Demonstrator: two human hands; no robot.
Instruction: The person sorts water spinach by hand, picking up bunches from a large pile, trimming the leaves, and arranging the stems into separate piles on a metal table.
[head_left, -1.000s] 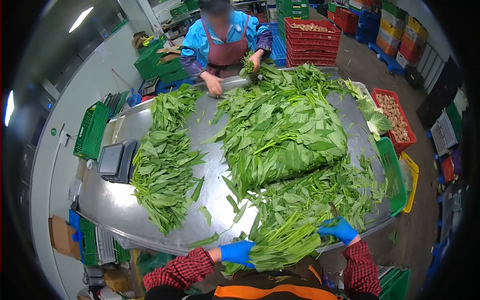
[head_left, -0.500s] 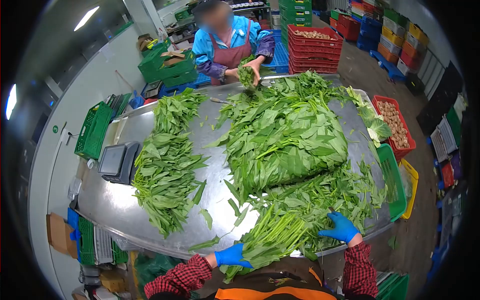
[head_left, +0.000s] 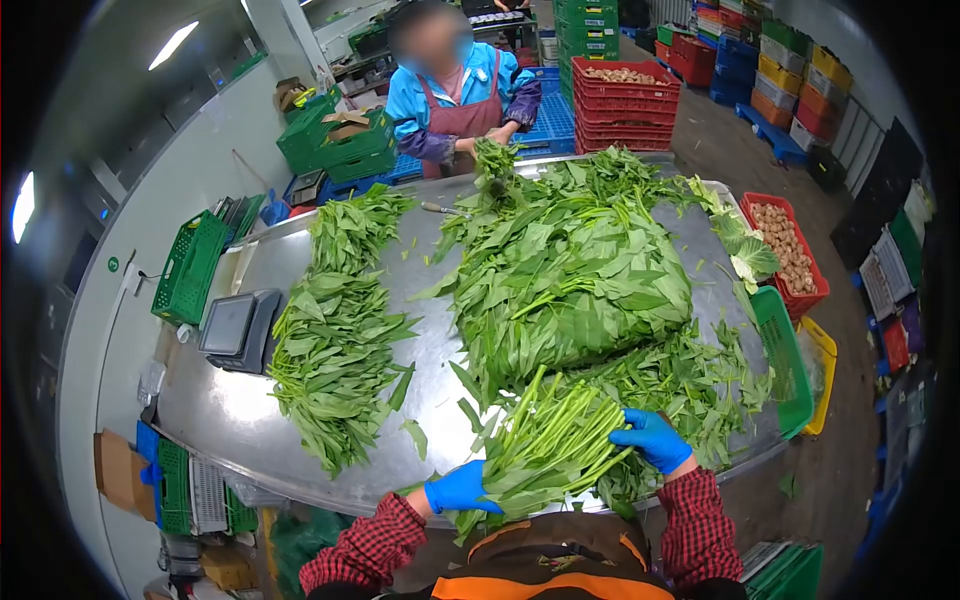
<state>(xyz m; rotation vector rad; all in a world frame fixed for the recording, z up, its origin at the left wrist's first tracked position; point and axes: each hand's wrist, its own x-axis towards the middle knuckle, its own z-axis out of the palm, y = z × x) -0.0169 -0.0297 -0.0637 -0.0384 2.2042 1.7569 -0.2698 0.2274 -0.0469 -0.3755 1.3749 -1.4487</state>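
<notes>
A bunch of leafy greens with long pale stems (head_left: 560,425) lies across the near edge of the steel table. My left hand (head_left: 462,489), in a blue glove, is closed around its leafy left side, the fingertips hidden by leaves. My right hand (head_left: 652,441), also gloved in blue, grips the stems at the bunch's right side. A small dark tip shows by the right fingers, too small to name. Just beyond the bunch rises a big heap of the same greens (head_left: 580,270), with loose leaves (head_left: 715,385) to its right.
A row of greens (head_left: 335,340) lies on the left of the steel table (head_left: 225,420), beside a scale (head_left: 238,328). Opposite, a co-worker (head_left: 465,110) handles greens near a knife (head_left: 443,209). A green crate (head_left: 783,365) and a red mushroom crate (head_left: 785,250) stand right.
My right hand has moved up and left onto the stems, and its fingers have closed. The bunch's stems are lifted and turned upward. The co-worker's hands have drawn back slightly.
</notes>
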